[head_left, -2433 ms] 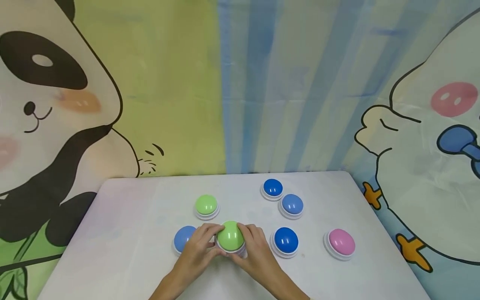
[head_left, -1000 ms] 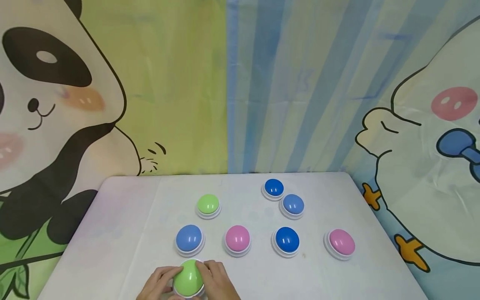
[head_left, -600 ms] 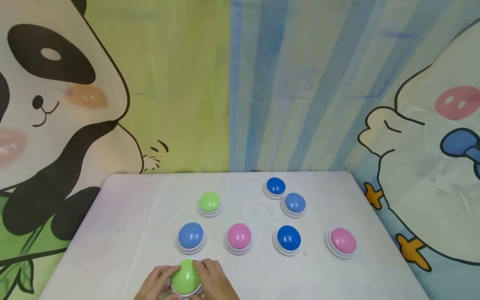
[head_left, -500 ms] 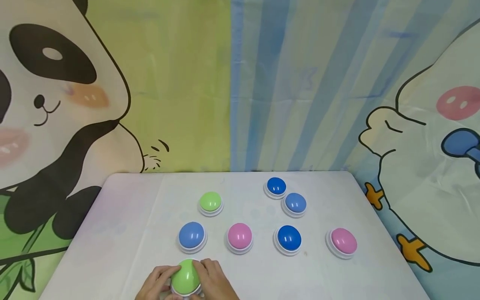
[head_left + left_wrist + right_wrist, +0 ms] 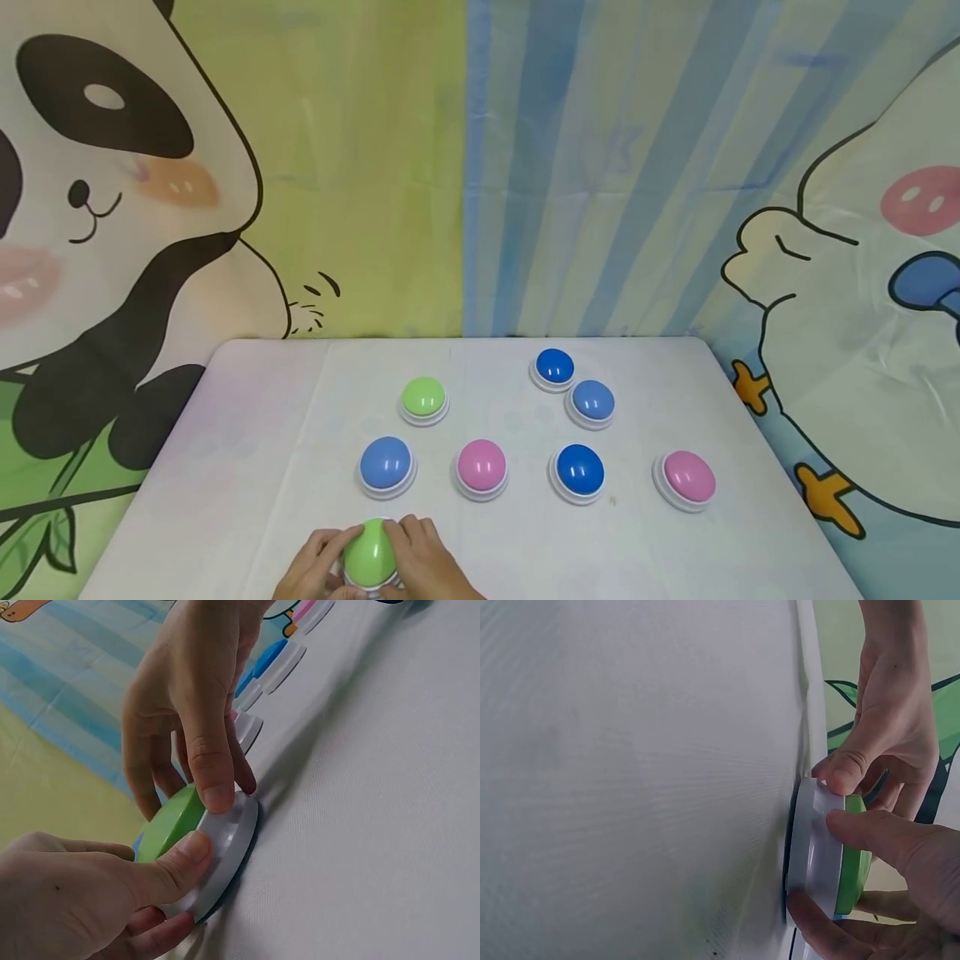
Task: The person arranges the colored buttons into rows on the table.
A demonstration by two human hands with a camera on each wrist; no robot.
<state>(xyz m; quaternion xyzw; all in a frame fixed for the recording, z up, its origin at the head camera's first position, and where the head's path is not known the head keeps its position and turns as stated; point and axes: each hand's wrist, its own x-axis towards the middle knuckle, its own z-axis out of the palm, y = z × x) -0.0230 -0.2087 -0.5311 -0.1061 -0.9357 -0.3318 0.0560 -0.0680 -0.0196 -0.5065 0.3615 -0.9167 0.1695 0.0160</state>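
as two hands' fingers (image 5: 339,543) (image 5: 400,543) grip one button (image 5: 367,554), seven others (image 5: 482,465) stand beyond.

Green button (image 5: 369,553) brought nearer and leftward, left-hand pink button (image 5: 482,465) now uncovered

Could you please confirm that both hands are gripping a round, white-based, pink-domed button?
It isn't pink: the head view shows a round, white-based, green-domed button; the left hand and right hand do both grip it.

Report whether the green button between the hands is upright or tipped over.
Upright: its green dome faces up, with the white base beneath it, toward the tabletop.
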